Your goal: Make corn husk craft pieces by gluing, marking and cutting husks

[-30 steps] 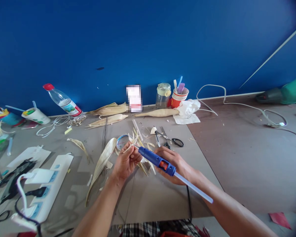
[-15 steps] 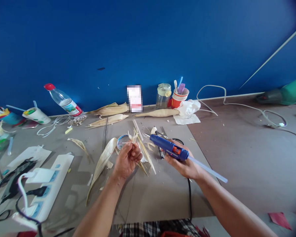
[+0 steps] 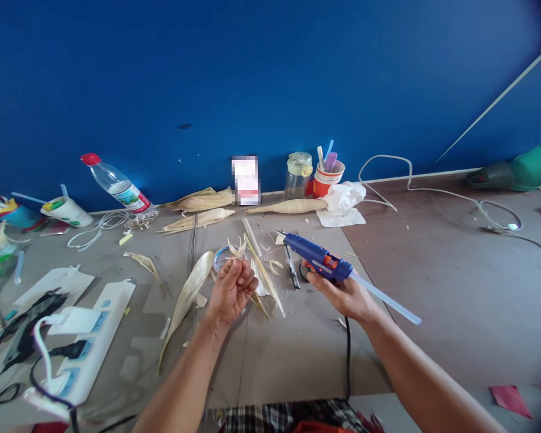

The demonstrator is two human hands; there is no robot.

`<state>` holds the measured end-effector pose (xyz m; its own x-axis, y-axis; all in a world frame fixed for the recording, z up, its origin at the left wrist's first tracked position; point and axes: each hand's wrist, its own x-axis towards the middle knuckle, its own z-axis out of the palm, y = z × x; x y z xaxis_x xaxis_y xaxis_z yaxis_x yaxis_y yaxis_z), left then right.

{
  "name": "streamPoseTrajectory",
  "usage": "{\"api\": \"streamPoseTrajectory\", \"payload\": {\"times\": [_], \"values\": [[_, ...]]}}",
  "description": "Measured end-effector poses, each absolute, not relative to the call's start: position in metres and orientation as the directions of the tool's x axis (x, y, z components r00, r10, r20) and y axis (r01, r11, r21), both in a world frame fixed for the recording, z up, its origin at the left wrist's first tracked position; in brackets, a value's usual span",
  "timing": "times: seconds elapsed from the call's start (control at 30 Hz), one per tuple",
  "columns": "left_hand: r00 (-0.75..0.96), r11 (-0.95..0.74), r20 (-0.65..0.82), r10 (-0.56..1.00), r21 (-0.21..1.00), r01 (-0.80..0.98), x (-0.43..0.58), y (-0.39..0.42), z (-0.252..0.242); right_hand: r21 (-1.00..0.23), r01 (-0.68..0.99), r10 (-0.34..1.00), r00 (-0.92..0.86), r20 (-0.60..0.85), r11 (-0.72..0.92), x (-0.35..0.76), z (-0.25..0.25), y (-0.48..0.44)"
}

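Pinched between the fingers of my left hand [image 3: 234,285] is a small flower-like piece of corn husk [image 3: 237,248], its pale tips pointing up. My right hand [image 3: 342,294] is wrapped round a blue glue gun [image 3: 318,255] with a clear glue stick [image 3: 392,300] poking out of its back end. The nozzle points left toward the husk piece, some distance from it. Behind my left hand lies a roll of tape [image 3: 220,257], partly hidden. Dry corn husk strips [image 3: 187,294] lie on both sides of that hand. Scissors [image 3: 292,272] lie behind the glue gun, partly covered.
A white power strip [image 3: 101,337] with plugs and cords takes up the left. Along the blue wall stand a tilted plastic bottle [image 3: 128,192], a glass jar [image 3: 298,177] and a red paper cup [image 3: 328,180]. A black cord [image 3: 347,355] hangs below my right hand.
My right hand has moved the glue gun slightly right, away from the husk piece. My left hand has turned the husk piece more upright and keeps its pinch.
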<state>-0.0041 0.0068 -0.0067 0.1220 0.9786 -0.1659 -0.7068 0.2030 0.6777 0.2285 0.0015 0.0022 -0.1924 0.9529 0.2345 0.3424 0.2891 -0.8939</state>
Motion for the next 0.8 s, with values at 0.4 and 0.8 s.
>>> {"api": "streamPoseTrajectory", "payload": {"times": [0.4, 0.8], "values": [[0.105, 0.17, -0.137, 0.985, 0.67, -0.723, -0.006, 0.005, -0.001, -0.489, 0.748, 0.872, -0.246, 0.424, 0.449, 0.239, -0.002, -0.01], [0.174, 0.186, -0.083, 0.981, 0.637, -0.748, -0.009, 0.006, -0.004, -0.088, 0.947, 0.92, -0.273, 0.283, 0.308, 0.25, -0.022, -0.016]]}}
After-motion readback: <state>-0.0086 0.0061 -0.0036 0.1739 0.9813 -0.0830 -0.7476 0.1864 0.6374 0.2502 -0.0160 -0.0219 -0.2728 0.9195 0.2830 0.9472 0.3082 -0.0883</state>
